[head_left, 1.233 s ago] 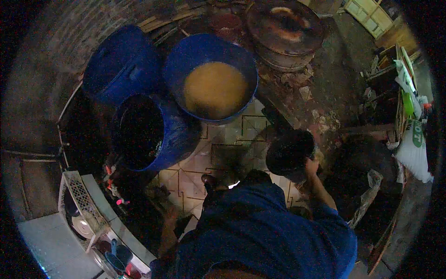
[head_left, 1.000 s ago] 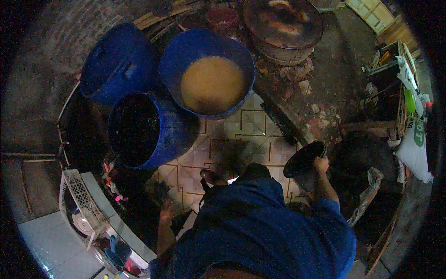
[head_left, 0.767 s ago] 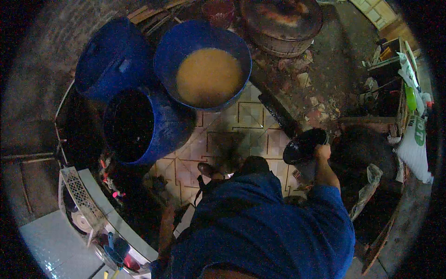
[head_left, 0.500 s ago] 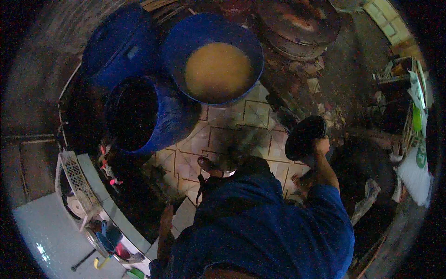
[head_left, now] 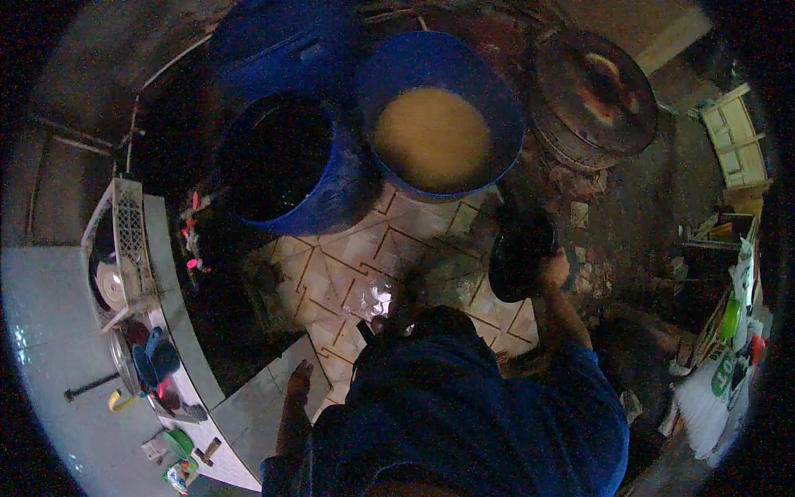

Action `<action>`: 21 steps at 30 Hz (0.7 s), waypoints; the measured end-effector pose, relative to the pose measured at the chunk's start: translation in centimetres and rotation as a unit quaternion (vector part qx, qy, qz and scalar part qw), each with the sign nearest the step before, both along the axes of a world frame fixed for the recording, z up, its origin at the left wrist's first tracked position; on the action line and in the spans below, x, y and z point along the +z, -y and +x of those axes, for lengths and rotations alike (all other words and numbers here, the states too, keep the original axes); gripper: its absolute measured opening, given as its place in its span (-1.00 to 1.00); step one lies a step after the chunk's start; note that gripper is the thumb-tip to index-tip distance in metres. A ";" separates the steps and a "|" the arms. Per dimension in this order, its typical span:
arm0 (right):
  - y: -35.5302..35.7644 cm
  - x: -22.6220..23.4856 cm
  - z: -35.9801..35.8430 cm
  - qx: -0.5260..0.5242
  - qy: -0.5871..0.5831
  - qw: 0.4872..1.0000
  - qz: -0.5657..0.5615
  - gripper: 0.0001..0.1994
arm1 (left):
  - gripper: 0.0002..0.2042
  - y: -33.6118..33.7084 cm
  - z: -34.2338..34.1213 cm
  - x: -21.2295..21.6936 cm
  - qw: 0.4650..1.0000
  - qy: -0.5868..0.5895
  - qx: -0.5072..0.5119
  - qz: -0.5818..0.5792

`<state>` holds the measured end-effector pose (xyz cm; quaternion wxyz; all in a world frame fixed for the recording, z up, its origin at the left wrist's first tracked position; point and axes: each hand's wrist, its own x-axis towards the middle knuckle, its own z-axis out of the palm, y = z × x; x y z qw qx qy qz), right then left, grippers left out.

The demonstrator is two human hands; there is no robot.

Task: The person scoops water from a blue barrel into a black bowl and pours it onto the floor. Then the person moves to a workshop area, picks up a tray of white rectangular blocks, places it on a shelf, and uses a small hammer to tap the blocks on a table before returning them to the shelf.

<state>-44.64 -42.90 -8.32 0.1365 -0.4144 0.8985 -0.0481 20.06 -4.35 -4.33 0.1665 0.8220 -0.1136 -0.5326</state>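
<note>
Gripping a black bucket [head_left: 520, 263] in the right hand [head_left: 553, 272], mouth tipped leftward, left hand [head_left: 296, 383] hanging loose.

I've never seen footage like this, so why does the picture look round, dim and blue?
Head view: a fisheye lens curves the tiled floor lines and leaves black corners; light is dim with a blue cast; the dark container in the right hand is slightly blurred; a wet patch glints on the floor.
</note>
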 end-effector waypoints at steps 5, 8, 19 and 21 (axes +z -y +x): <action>-1.0 3.7 5.5 0.129 0.045 0.983 -0.120 -0.77 | -0.60 -6.8 0.7 -0.3 0.838 0.245 -0.459 -0.163; -1.5 5.6 8.8 0.185 0.045 0.976 -0.109 -0.78 | -0.61 -10.6 0.1 -3.4 0.977 0.100 -0.144 -0.122; -7.8 10.2 23.7 0.532 -0.016 0.833 -0.152 -0.69 | -0.35 -30.4 -7.6 -2.4 0.981 0.002 0.192 -0.036; -8.4 10.6 26.7 0.590 -0.009 0.788 -0.177 -0.68 | -0.33 -33.1 -9.3 -2.3 0.960 -0.025 0.279 -0.016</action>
